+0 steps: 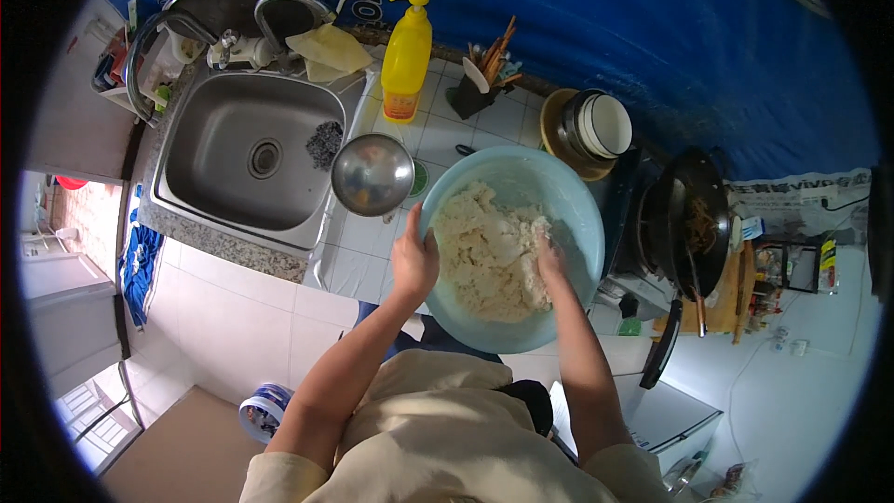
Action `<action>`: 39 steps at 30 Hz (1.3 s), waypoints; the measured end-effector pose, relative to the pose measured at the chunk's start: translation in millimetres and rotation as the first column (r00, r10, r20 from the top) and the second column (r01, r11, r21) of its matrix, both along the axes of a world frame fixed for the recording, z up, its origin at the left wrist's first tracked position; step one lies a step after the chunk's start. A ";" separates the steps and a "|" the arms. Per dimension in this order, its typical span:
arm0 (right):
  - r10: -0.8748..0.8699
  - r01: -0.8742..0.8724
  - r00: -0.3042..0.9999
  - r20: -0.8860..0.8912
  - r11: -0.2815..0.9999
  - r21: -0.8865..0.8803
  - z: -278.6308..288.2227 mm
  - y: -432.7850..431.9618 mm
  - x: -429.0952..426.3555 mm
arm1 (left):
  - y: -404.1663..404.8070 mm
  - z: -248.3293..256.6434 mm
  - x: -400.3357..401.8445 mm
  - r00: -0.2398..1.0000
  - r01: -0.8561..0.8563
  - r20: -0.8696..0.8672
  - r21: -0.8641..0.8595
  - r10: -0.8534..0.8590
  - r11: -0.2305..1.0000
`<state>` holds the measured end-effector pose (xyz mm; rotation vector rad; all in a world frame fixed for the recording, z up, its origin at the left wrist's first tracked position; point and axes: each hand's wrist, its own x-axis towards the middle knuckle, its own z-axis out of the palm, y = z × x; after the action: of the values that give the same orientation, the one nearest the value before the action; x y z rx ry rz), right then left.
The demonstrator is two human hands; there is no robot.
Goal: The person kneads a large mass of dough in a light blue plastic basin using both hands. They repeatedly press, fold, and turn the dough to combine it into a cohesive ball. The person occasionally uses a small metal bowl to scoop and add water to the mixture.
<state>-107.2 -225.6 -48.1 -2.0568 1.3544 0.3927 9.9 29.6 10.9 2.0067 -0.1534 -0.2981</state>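
A large light-blue plastic basin point(513, 339) stands at the counter's front edge, in front of my body. Inside it lies a shaggy mass of pale flour dough point(489, 251), with loose white flour on top. My left hand point(415, 258) grips the basin's left rim, thumb on the inner side and fingers outside. At the right side of the dough, my right hand point(550, 258) reaches down into the mass. Its fingers are coated and partly buried, so their closure is hidden. A stainless-steel bowl point(372, 175) sits just left of the basin.
Left is a steel sink point(230, 147) with a scouring pad point(325, 144). Behind stand a yellow pump bottle point(406, 59), a chopstick holder point(471, 94) and stacked bowls point(606, 124). A wok point(698, 223) with food sits right on the stove, its black handle point(662, 346) jutting past the counter.
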 end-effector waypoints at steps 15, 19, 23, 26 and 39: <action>0.791 -0.732 0.612 -0.013 0.561 -0.387 34.8 126.8 9.2 | 6.1 -7.0 -3.9 0.999 0.046 0.020 0.032 -0.047 0.998; 0.773 -0.787 0.607 -0.188 0.551 -0.276 18.3 115.8 35.0 | 5.5 -1.2 -6.3 0.999 0.023 0.023 0.036 -0.024 0.999; 0.650 -0.635 0.757 -0.059 0.713 -0.296 15.2 106.6 41.5 | 3.0 -5.1 0.4 0.999 0.037 0.034 0.062 -0.040 0.997; 0.650 -0.587 0.707 0.278 0.759 -0.282 21.6 78.2 26.3 | -1.9 -3.4 5.9 0.997 0.028 0.078 0.000 -0.028 1.000; 0.287 -0.295 0.955 -0.078 0.947 -0.125 -12.8 34.4 142.8 | -2.0 -4.0 -1.0 0.999 0.024 0.033 -0.010 -0.023 1.000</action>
<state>35.6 -191.2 -60.9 -2.3857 1.1374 0.5036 8.9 27.6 7.0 2.0020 -0.1993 -0.2784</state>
